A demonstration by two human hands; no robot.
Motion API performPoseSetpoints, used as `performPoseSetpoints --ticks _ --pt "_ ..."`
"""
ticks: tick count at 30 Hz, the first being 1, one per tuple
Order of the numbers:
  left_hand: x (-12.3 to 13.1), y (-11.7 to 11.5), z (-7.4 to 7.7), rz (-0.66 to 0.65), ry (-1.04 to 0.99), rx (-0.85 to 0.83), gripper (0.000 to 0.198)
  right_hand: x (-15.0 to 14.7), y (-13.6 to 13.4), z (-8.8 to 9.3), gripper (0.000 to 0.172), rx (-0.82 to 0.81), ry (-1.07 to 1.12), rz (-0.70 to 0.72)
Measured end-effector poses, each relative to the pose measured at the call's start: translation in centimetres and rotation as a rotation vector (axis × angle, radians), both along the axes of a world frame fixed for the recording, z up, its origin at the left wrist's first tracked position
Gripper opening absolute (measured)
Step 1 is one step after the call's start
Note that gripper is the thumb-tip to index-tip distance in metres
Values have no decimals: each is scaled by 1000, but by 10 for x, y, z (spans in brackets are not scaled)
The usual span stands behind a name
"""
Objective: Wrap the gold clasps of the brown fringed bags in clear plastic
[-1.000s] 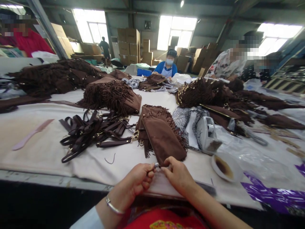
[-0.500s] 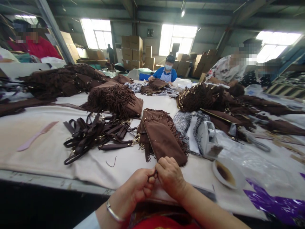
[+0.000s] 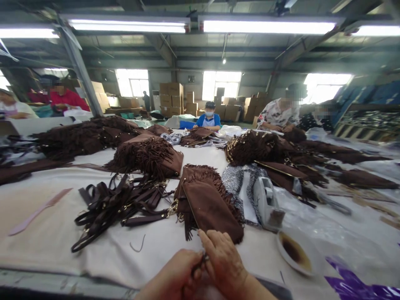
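Note:
My left hand (image 3: 175, 279) and my right hand (image 3: 223, 266) meet at the near table edge, fingertips pinched together on a small dark object (image 3: 203, 259) between them; I cannot make out what it is. Right behind my hands lies a brown suede fringed bag (image 3: 208, 204) with a gold chain clasp on its left side. A pile of dark brown straps (image 3: 120, 202) spreads out to the left of the bag.
A white tape dispenser (image 3: 267, 204) and a white dish (image 3: 293, 252) with brown residue stand at the right. A pink comb (image 3: 39, 210) lies far left. Heaps of fringed bags (image 3: 146, 154) cover the far table (image 3: 62, 233). Several people work at its far side.
The camera has tilted up, so my hands sit lower in the picture and more ceiling shows. My hands have stayed pinched together on the small object.

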State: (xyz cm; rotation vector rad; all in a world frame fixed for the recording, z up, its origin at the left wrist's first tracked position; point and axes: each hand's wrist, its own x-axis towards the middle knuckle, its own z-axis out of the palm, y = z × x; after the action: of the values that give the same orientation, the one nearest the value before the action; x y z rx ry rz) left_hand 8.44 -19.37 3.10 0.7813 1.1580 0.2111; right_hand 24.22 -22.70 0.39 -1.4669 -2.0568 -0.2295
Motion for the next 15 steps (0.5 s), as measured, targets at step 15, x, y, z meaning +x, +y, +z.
performPoseSetpoints --ticks 15 --pt "29 -12 15 -148 316 296 46 99 -65 -58 28 -72 185 -126"
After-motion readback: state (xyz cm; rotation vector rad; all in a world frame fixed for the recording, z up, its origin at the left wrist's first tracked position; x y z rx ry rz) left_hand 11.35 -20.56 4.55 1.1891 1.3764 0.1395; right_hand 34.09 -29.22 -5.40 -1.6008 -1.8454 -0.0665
